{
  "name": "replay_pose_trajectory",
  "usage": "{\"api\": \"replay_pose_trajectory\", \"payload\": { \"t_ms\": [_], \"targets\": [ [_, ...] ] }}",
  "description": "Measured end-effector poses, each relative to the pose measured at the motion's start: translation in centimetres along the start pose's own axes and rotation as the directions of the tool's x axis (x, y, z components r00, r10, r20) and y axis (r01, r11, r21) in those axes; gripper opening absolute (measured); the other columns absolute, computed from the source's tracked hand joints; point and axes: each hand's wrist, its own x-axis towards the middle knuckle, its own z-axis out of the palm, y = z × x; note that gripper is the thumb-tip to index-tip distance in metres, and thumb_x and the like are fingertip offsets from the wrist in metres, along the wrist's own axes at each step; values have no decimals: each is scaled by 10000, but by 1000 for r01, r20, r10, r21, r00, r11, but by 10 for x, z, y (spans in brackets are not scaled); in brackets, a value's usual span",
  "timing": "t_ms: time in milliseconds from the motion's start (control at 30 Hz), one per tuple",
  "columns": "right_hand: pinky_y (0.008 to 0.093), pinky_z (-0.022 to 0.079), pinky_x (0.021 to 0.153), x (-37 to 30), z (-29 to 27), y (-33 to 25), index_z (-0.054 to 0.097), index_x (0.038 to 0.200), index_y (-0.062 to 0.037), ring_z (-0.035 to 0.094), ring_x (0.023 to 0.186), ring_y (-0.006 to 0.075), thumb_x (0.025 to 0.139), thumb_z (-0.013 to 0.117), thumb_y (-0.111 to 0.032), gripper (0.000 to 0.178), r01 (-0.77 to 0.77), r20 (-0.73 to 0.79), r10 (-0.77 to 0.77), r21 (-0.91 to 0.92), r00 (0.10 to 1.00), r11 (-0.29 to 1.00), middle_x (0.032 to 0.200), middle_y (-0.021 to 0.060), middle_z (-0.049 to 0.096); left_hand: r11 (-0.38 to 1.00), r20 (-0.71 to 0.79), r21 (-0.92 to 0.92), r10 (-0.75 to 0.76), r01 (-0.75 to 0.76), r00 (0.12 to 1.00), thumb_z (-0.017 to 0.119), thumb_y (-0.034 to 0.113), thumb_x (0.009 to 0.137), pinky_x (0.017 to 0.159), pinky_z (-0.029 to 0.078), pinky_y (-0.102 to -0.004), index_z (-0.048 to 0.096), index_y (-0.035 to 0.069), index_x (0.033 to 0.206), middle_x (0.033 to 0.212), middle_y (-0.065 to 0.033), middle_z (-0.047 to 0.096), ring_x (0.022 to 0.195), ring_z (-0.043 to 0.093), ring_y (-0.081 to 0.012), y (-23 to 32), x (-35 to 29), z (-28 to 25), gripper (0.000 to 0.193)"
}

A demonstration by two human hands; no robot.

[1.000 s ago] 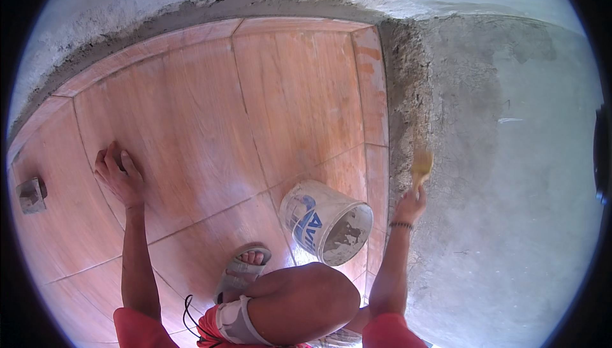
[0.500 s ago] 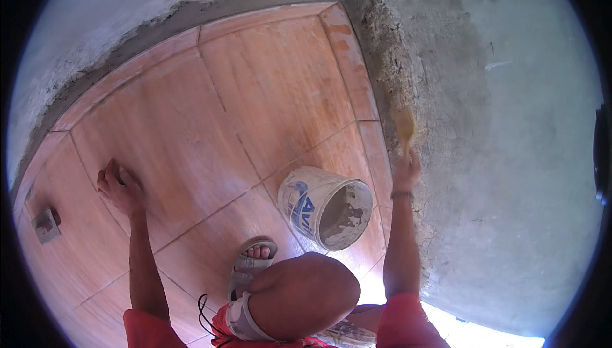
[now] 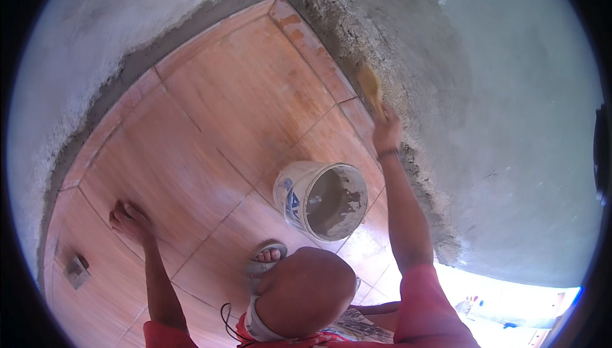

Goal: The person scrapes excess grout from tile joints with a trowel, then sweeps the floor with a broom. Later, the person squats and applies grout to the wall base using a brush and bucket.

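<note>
In my right hand [image 3: 387,132] is a brush [image 3: 369,85] with a tan, flat head, its handle gripped in closed fingers. The brush head is at the rough base of the right wall [image 3: 484,125], just above the tile skirting. My left hand [image 3: 132,222] is down at the tiled floor [image 3: 223,109], fingers bent and apart, with nothing visible in it. Between my arms stands a white plastic bucket [image 3: 290,188], smeared inside with grey cement mix. A small metal trowel [image 3: 78,275] with a dark handle lies beyond my left hand.
A tile skirting [image 3: 127,109] runs along the left wall [image 3: 83,48], under a grey mortar strip. Both walls meet at a corner at the top. My bent knee [image 3: 312,290] and sandalled foot [image 3: 268,255] are close to the bucket. Bright light comes from the lower right.
My view has turned, so the corner and bucket sit further left. My right hand with the brush has shifted along the wall's base toward the corner. My left hand stays at the floor.
</note>
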Motion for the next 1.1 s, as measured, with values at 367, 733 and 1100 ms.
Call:
{"api": "replay_pose_trajectory", "payload": {
  "t_ms": [367,733,1100],
  "targets": [
    [265,422,544,-187,-161,95,599,1095,-19,531,598,118,829,529,-55,278,-349,20,349,91,937,933,691,58,586,996,16,78,36,-37,999,403,502,927,855,397,-470,561,110,1188,1189,-153,489,1056,467,-342,-2,0,-7,497],
    [424,501,602,-179,-56,-12,606,1025,-79,626,671,311,821,550,-180,235,561,683,-280,-227,674,796,768,113,638,985,-12,122,121,-119,993,397,474,929,844,403,-465,580,88,1125,1179,-160,497,1043,475,-343,12,-2,-5,470],
    [387,484,552,-227,-95,38,573,998,-17,649,664,311,819,573,-107,200,149,489,-177,95,854,984,693,163,636,998,52,48,25,-27,998,465,400,917,876,396,-450,581,63,1117,1167,-176,488,1066,460,-336,23,1,-27,408]
  ]
}}
